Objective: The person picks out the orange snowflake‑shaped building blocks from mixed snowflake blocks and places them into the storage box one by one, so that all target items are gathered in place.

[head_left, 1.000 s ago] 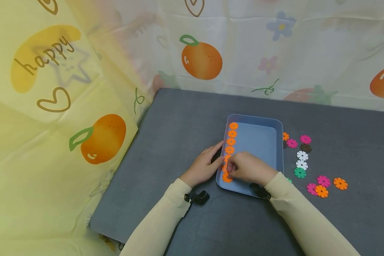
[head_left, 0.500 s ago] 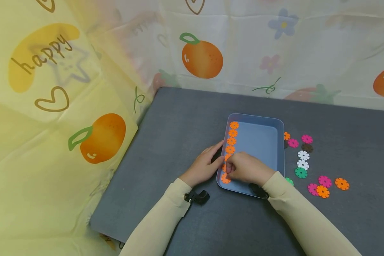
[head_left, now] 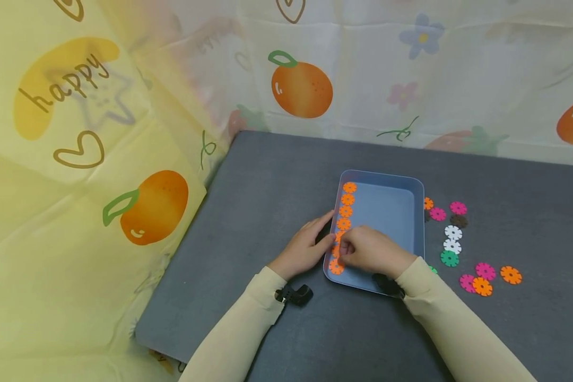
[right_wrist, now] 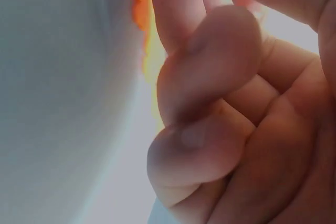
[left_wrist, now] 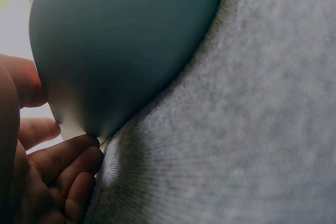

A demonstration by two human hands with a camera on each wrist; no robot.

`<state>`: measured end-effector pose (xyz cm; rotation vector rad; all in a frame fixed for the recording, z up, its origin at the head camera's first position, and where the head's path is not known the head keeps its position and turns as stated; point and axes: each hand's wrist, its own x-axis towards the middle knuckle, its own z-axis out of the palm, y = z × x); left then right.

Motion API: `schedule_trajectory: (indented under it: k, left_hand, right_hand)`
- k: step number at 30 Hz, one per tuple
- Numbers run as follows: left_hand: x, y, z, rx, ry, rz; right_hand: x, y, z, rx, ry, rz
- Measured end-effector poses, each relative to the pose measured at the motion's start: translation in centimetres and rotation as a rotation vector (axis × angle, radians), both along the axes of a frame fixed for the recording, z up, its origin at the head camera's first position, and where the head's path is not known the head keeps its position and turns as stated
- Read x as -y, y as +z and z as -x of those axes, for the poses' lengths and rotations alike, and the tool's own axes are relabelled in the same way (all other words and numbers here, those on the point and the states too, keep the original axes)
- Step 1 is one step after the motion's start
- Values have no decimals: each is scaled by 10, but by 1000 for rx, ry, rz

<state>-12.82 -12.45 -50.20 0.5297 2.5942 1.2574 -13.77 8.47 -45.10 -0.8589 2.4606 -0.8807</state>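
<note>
A column of several orange notched plastic discs [head_left: 345, 211] runs along the left inner side of a blue tray [head_left: 413, 184]. My left hand [head_left: 304, 248] touches the tray's outer left wall, fingers extended; the left wrist view shows its fingertips [left_wrist: 86, 142] at the tray's lower edge. Inside the tray, my right hand [head_left: 374, 252] is over the near part of the column with fingers curled, fingertips right at the edge of the nearest disc [head_left: 336, 266], which lies flat. The right wrist view shows the curled fingers [right_wrist: 210, 61] beside a strip of orange [right_wrist: 140, 3].
Right of the tray lie loose discs: pink [head_left: 458, 207], brown [head_left: 458, 220], white [head_left: 453, 232], green [head_left: 449, 258] and orange [head_left: 511, 275]. A grey cloth [head_left: 258, 185] covers the table. Printed curtains [head_left: 353, 69] hang behind and to the left.
The nearest orange disc has shifted slightly left toward the tray wall. The right hand has since drawn back a little to the right, showing more of that disc. The left hand stays put.
</note>
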Motion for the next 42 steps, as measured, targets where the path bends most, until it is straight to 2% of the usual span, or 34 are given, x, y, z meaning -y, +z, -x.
schedule_trajectory:
  k: [7, 15, 21, 27, 34, 42]
  left_hand:
    - [0, 0, 0, 10, 1, -2]
    - [-1, 0, 0, 24, 5, -8]
    - [0, 1, -1, 32, -2, -11]
    - [-1, 0, -1, 31, 4, -14]
    - [-2, -1, -2, 45, -5, -9]
    - [-1, 0, -2, 35, 0, -12]
  right_hand:
    - [-10, 15, -1, -17, -49, -20]
    - [-34, 26, 3, -21, -126, -34]
    - [-61, 37, 8, -56, -224, -23]
    - [-91, 46, 21, -89, -325, -42]
    - [-127, 42, 37, -91, -434, -75]
    - [-149, 22, 49, -85, -493, -106]
